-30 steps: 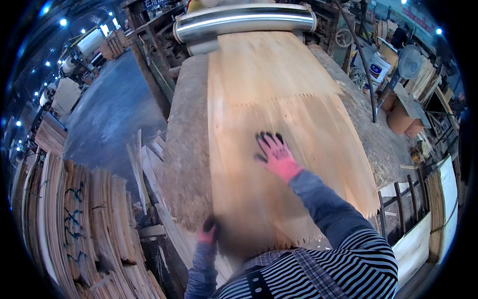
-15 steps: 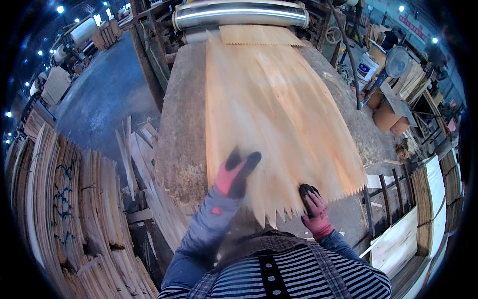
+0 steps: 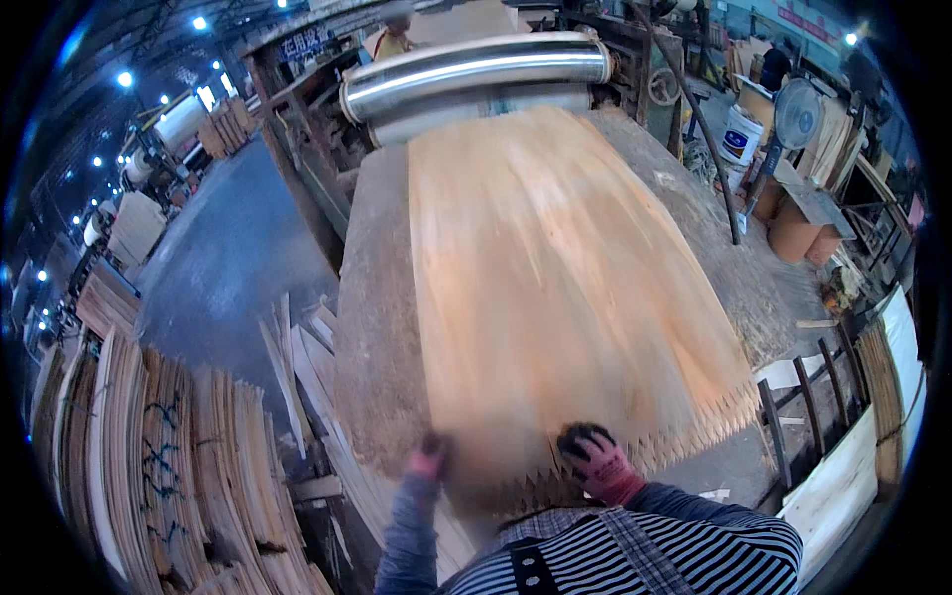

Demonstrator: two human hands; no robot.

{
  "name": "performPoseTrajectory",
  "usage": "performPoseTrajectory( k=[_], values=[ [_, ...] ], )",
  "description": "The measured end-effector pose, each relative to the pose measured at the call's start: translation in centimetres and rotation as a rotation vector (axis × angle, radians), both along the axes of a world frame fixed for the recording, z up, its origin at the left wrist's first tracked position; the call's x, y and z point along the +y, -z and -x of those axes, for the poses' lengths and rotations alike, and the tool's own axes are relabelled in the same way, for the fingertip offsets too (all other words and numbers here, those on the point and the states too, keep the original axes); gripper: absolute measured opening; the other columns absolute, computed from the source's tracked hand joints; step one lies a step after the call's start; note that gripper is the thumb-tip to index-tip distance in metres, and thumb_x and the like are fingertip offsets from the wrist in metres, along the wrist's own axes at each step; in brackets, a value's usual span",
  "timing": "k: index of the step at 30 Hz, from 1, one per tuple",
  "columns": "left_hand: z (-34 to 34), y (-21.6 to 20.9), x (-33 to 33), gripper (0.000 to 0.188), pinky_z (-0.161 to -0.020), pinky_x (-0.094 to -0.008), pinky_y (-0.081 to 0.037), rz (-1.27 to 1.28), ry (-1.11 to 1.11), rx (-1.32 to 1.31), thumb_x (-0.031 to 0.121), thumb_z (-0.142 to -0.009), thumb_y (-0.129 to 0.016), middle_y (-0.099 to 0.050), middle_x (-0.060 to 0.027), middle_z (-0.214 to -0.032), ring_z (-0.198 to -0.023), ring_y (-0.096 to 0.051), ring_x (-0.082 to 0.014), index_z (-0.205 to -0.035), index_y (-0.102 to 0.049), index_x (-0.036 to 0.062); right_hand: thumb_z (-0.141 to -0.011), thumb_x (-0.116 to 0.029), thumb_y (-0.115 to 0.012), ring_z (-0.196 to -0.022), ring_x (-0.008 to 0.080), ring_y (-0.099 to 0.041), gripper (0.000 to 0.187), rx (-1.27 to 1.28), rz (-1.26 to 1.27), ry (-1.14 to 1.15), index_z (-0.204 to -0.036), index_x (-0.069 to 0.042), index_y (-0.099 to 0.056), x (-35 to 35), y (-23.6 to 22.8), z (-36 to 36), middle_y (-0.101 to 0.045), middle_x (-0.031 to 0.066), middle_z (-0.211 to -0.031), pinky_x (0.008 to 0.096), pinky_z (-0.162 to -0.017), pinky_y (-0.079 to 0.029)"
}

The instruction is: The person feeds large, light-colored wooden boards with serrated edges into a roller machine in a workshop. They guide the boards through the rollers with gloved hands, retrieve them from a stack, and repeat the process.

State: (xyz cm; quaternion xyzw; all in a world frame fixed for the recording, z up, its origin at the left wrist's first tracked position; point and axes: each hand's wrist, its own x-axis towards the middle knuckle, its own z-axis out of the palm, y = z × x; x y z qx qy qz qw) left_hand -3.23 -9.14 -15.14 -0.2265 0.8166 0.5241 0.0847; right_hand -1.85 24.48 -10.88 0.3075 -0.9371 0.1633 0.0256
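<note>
A broad, thin sheet of wood veneer (image 3: 555,268) with jagged ends lies on a worn grey table (image 3: 382,297). Its far end is near a pair of shiny metal rollers (image 3: 481,74); its near edge is close to my body. My right hand (image 3: 600,466), in a pink glove with black fingertips, rests on the sheet by the toothed near edge, fingers spread over the wood. At the sheet's near left corner is my left hand (image 3: 428,458), gloved alike but smeared by motion, so its fingers and any grip on the corner do not show.
Stacked veneer bundles (image 3: 178,466) stand at the left, beside loose strips (image 3: 322,367). On the right are a metal rack (image 3: 808,397), a pedestal fan (image 3: 797,121), a white bucket (image 3: 738,139) and cardboard boxes (image 3: 798,223). Beyond the rollers a person (image 3: 394,40) is partly visible.
My left hand has come down from above the sheet to its near left corner. The separate piece at the rollers is no longer visible. The view has tilted up, showing more beyond the rollers.
</note>
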Motion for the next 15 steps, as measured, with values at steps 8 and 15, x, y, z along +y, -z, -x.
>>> performPoseTrajectory(
  k=[8,15],
  values=[
    [-1.6,-0.5,3.6,0.053,-0.094,-0.0323,-0.033,0.04,-0.211,0.069,0.016,-0.079,-0.055,-0.04,-0.0169,-0.123,-0.114,-0.039,-0.021,-0.124,-0.032,0.0009,-0.068,-0.041,-0.054,-0.107,0.0328,-0.038,0.042,-0.064,-0.045,-0.005,-0.106,-0.022,-0.055,0.0,1.1,-0.1,-0.045,0.0094,-0.114,0.0504,-0.087,-0.031],
    [-0.5,0.5,2.1,0.064,-0.089,-0.0356,-0.037,0.221,-0.046,0.003,0.034,-0.07,-0.06,-0.048,-0.0144,-0.116,-0.106,-0.046,-0.0287,-0.125,-0.034,0.0134,-0.076,-0.032,-0.048,-0.108,0.0285,-0.039,0.038,0.089,-0.05,0.116,-0.111,-0.017,-0.05,-1.2,0.9,-1.2,-0.045,0.0088,-0.115,0.0448,-0.091,-0.03]
  ],
)
